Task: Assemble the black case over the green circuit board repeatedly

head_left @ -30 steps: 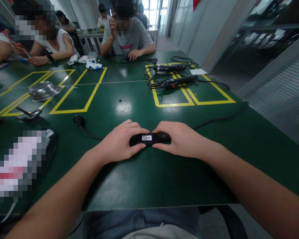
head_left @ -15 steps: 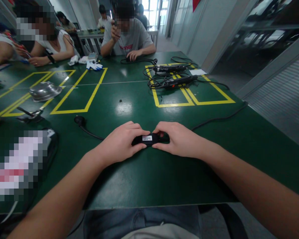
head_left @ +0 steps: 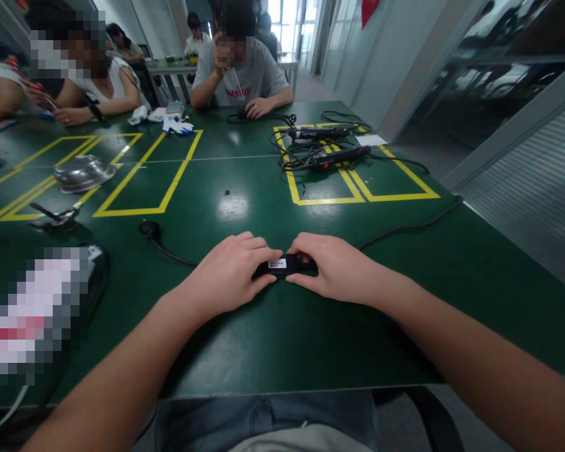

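A small black box with a white label (head_left: 277,263) lies on the green table (head_left: 245,351) in front of me, between both hands. My left hand (head_left: 238,269) grips its left end between thumb and fingers. At the other end, my right hand (head_left: 327,267) pinches it the same way. A black cable runs left from under my left hand to a black plug (head_left: 149,230). Another black cable (head_left: 405,223) extends from behind my right hand toward the table's right edge.
Black corded tools (head_left: 341,157) lie on yellow tape outlines at the back right. A metal bowl (head_left: 85,173), a small metal part (head_left: 56,216) and a blurred-out object (head_left: 37,307) are at left. People sit across the table, near white gloves (head_left: 177,125).
Both hands keep their hold on the black box, nearly unmoved. Across the table, a person's lower hand has shifted slightly right. The camera view has moved slightly.
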`<state>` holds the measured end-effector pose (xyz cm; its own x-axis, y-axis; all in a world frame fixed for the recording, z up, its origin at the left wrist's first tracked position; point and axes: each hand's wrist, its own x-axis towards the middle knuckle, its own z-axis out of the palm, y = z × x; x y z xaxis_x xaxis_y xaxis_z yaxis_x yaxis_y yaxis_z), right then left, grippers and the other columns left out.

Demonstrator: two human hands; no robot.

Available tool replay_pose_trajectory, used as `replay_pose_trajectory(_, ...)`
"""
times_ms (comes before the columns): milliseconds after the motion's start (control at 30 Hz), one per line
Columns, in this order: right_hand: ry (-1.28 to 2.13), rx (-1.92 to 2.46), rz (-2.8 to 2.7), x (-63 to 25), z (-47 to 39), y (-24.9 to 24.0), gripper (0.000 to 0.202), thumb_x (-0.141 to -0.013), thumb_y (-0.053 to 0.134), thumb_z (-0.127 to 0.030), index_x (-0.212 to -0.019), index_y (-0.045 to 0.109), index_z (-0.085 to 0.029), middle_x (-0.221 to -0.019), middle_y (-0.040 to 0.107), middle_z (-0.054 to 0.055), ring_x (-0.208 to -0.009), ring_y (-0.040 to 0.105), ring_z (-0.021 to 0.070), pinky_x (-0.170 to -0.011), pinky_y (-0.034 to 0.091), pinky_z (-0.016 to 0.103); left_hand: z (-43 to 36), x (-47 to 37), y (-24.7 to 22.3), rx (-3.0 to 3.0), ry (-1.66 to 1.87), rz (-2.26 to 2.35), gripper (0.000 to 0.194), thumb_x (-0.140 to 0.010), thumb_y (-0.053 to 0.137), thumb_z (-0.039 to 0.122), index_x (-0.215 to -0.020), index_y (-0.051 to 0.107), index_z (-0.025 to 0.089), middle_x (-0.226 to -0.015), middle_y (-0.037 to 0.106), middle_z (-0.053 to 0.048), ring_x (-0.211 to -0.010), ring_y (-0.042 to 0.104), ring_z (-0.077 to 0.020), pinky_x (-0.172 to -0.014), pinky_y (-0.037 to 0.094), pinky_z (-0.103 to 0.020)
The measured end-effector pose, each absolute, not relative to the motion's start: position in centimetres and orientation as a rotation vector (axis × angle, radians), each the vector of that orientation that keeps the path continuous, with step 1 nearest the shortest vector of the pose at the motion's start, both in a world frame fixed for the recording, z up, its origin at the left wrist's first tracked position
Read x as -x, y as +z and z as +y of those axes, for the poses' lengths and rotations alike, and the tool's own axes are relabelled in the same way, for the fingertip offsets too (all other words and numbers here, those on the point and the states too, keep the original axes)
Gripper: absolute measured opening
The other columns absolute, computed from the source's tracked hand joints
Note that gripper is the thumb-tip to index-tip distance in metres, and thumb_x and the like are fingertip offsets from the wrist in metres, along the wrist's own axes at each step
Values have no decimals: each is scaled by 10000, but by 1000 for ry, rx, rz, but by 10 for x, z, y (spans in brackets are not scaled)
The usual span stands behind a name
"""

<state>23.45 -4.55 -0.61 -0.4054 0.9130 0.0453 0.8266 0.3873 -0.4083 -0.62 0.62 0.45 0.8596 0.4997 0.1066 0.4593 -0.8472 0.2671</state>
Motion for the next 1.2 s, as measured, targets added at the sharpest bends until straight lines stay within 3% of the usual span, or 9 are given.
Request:
replay_pose_trajectory(200,496,1515,-2365,-235,-46,-8,252,-895,854,-294,-1069,700,-197,-972,742,51,-847,689,223,-762,485,324,8,7,4,-2811,274,720,279,-1004,733,284,-1271,748,206,-1063,787,-77,-975,707,-270,-889,554,-406)
replay_pose_trajectory(367,461,1572,-2362,-234,-45,-9,339,-912,829,-314,-1206,698,-206,-1018,754,68,-893,702,254,-801,499,358,8,9,-1,-2789,357,776,467,-984,707,309,-1424,609,187,-1225,778,-120,-1085,712,-310,-957,572,-456)
replay_pose_trajectory(533,503,1573,-2326,-235,-44,-13,541,-887,853,-331,-1360,618,-217,-1005,740,50,-864,704,248,-756,482,343,15,13,-4,-2626,472,852,290,-1014,638,374,-1257,622,215,-1191,763,-99,-1056,703,-285,-939,583,-449)
replay_pose_trajectory(667,530,1615,-2268,-238,-44,-15,721,-867,865,-386,-1461,499,-205,-937,712,17,-801,685,236,-707,458,337,25,15,-7,-2652,457,1085,192,-990,653,327,-1142,640,212,-1098,756,-99,-1074,669,-312,-932,569,-474)
replay_pose_trajectory(867,573,1514,-2341,-242,-43,-10,237,-963,730,-284,-1123,565,-225,-961,705,39,-847,669,224,-747,458,341,33,16,-15,-2574,357,1196,173,-1001,658,275,-1155,670,198,-1118,766,-109,-1088,670,-318,-975,565,-509)
replay_pose_trajectory(1033,565,1471,-2388,-244,-42,-6,98,-976,671,-205,-1024,588,-229,-946,711,44,-830,654,215,-735,448,328,30,19,-9,-2637,508,1065,150,-994,651,296,-1102,693,201,-1222,730,-116,-1171,656,-311,-1051,550,-511)
replay_pose_trajectory(1100,572,1464,-2397,-244,-41,-5,71,-978,661,-186,-1010,610,-224,-943,718,45,-823,651,211,-735,450,323,26,22,-2,-2653,536,1033,158,-988,657,346,-1039,697,202,-1174,703,-114,-1128,662,-304,-997,561,-481)
replay_pose_trajectory(1200,593,1455,-2396,-244,-41,-4,51,-984,661,-176,-982,635,-220,-915,721,36,-798,646,199,-728,446,312,19,24,7,-2623,321,942,113,-972,663,325,-947,663,215,-970,702,-62,-891,671,-252,-793,529,-392)
